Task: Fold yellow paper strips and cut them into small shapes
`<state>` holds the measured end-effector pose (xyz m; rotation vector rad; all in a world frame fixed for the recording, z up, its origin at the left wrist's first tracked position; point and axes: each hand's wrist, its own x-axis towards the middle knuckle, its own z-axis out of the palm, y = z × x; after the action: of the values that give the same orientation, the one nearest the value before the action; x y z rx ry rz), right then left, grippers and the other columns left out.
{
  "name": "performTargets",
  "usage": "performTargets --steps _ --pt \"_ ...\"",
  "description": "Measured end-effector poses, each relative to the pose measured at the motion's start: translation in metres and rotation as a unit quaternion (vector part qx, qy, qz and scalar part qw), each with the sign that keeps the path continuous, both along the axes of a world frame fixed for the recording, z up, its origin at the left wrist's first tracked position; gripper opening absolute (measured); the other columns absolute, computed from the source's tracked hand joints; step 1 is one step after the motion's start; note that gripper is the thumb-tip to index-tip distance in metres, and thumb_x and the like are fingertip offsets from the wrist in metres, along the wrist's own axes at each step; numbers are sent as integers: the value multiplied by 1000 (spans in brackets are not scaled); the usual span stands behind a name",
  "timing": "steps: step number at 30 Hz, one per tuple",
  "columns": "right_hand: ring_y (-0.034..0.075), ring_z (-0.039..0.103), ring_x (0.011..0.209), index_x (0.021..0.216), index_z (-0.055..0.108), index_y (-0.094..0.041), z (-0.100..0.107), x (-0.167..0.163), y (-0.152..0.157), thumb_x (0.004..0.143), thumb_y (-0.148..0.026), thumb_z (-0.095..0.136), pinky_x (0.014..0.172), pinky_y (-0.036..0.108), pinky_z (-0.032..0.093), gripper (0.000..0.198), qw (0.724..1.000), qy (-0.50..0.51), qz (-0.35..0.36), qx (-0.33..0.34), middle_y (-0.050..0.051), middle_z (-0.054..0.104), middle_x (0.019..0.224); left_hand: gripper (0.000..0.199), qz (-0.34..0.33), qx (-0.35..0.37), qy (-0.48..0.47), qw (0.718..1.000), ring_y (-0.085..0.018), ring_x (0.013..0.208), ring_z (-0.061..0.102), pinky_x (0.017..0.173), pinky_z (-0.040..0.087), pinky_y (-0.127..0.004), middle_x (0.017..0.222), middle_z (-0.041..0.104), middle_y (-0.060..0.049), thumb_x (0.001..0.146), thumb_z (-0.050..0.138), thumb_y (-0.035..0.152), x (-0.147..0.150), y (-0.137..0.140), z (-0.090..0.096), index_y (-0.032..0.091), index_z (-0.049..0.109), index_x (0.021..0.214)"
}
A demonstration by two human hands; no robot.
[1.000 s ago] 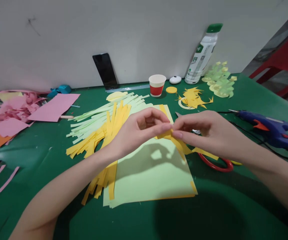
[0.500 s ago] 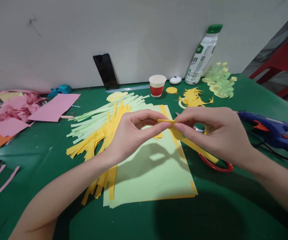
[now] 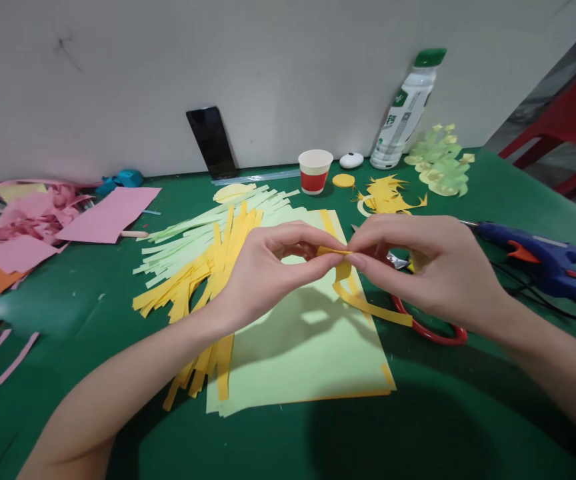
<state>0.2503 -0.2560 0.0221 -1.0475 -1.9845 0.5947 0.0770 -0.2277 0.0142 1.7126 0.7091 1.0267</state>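
In the head view, a yellow paper strip (image 3: 375,311) is pinched between the 2 hands, above the far right part of a stack of light green paper sheets (image 3: 308,360) on the green tabletop (image 3: 248,447). The left hand (image 3: 263,273) holds its upper end from the left, thumb and index finger closed narrow; the right hand (image 3: 425,257) meets it from the right in the same narrow pinch, the 2 sets of fingertips almost touching. Neither hand is nearer to the pinched end, which lies left to right between them. Below the fingertips the strip drops, bends, and its free length runs right and slightly near, passing below the right hand, so the tail lies on that hand's side. Its tip overlaps the red-handled scissors (image 3: 431,333) in view; whether they touch, I cannot tell. Loose yellow strips (image 3: 224,353) lie left, beside the left wrist.
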Motion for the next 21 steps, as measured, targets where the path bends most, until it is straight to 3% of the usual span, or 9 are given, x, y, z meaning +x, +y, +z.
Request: performTargets --steps 4,8,11,21 --pt "12 46 54 62 57 -20 -1 0 0 75 -19 58 48 27 36 13 998 40 -3 -56 0 57 61 7 -2 14 -4 1000 -6 70 58 61 47 -14 75 65 2 71 66 10 1 0 1 16 68 74" --pt "11 47 54 59 56 -20 0 0 0 74 -19 58 47 24 35 15 994 77 -24 -80 -2 56 59 14 8 -35 1 999 -5 69 60 62 50 -13 78 65 2 70 68 15 2 -2 2 15 66 84" --pt "10 47 55 60 57 -20 -1 -2 0 74 -19 58 47 23 34 14 991 90 -27 -90 -2 55 58 9 4 -54 9 998 -5 66 60 61 50 -12 74 64 2 72 67 18 2 -2 2 14 65 80" --pt "9 45 54 64 58 -19 -6 -3 1 78 -19 54 47 23 33 15 994 39 7 -102 -3 54 60 6 -9 -12 35 999 -5 61 54 57 46 -12 65 59 3 71 67 11 0 -2 5 13 61 68"
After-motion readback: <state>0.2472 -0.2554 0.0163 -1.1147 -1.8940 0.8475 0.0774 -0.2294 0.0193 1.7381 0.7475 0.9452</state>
